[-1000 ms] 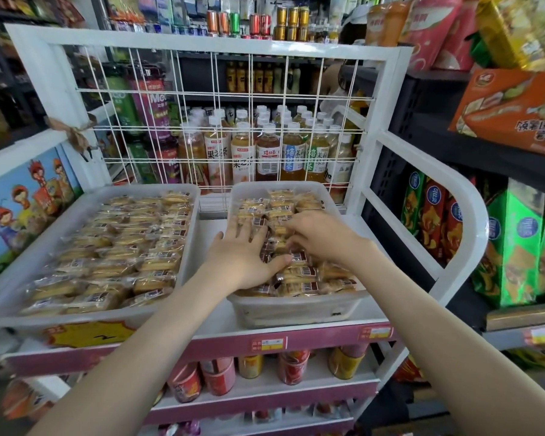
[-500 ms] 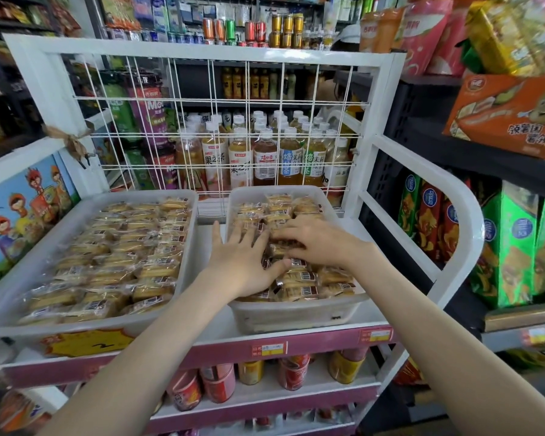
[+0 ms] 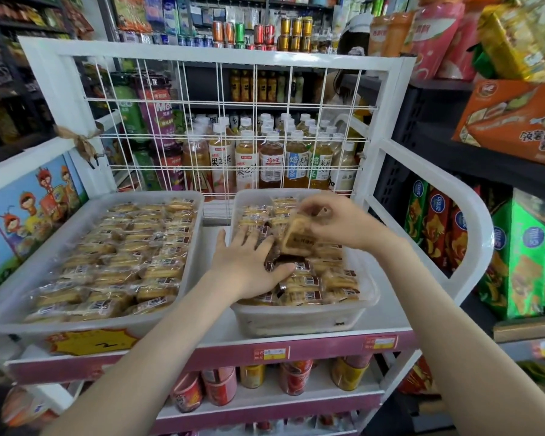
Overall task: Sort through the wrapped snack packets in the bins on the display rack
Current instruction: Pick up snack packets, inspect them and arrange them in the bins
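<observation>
Two clear plastic bins sit side by side on the top shelf of the white display rack (image 3: pixel 202 55), and both hands are in the right bin (image 3: pixel 296 320). The right hand (image 3: pixel 337 221) has one wrapped packet (image 3: pixel 296 239) pinched between thumb and curled fingers (image 3: pixel 315 212), lifted clear of the pile and tipped up on end. The left hand (image 3: pixel 249 265) lies flat on the snack packets (image 3: pixel 328 278) at the near left of that bin, its fingers (image 3: pixel 243 240) straight and spread, gripping nothing, just pressing the heap down. The left bin (image 3: pixel 76 322), the bigger one, is full of neat rows and nobody is touching it.

To my eye the step is checking one packet and deciding where it goes. Done well, that means a light pinch on the wrapper's sides, since whatever is baked inside looks soft enough to crush and the film looks slippery. The flat left hand should hold the neighbours down so nothing rides up or slides over the low wall. Turning the packet to read it is best done over the bin, so a dropped one lands among its own kind. When it goes back, I'd lay it flat, label up, in line with the rest, rather than wedge it in. Bottled teas (image 3: pixel 271 165) stand behind the wire grid, well out of the way.
</observation>
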